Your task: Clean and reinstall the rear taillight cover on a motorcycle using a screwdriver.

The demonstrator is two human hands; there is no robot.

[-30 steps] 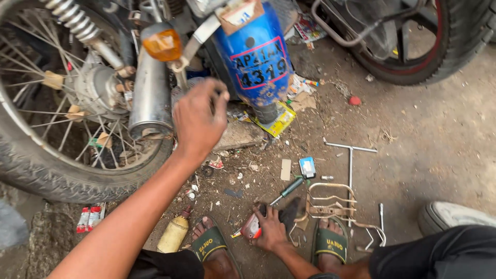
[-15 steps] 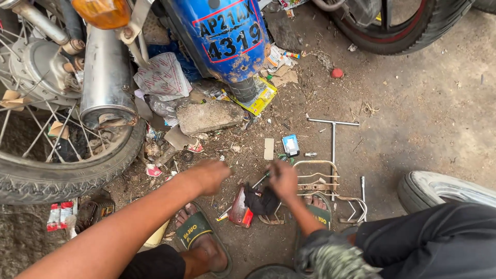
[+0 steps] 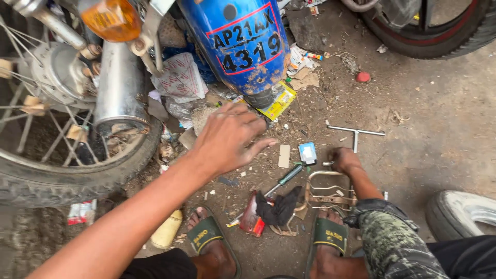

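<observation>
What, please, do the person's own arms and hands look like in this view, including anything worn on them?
Both hands are bare: no gloves, rings or watch show. The left hand ends a wholly bare arm, with no sleeve in view. The right hand has a bare forearm; above it sits a bunched sleeve of dark green and grey patterned fabric, camouflage-like. No markings show.

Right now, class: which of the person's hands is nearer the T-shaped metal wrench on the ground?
Right. The right hand rests on the ground beside the T-shaped metal wrench, just below its bar. The left hand hovers well off to its left, by the blue mudguard.
</observation>
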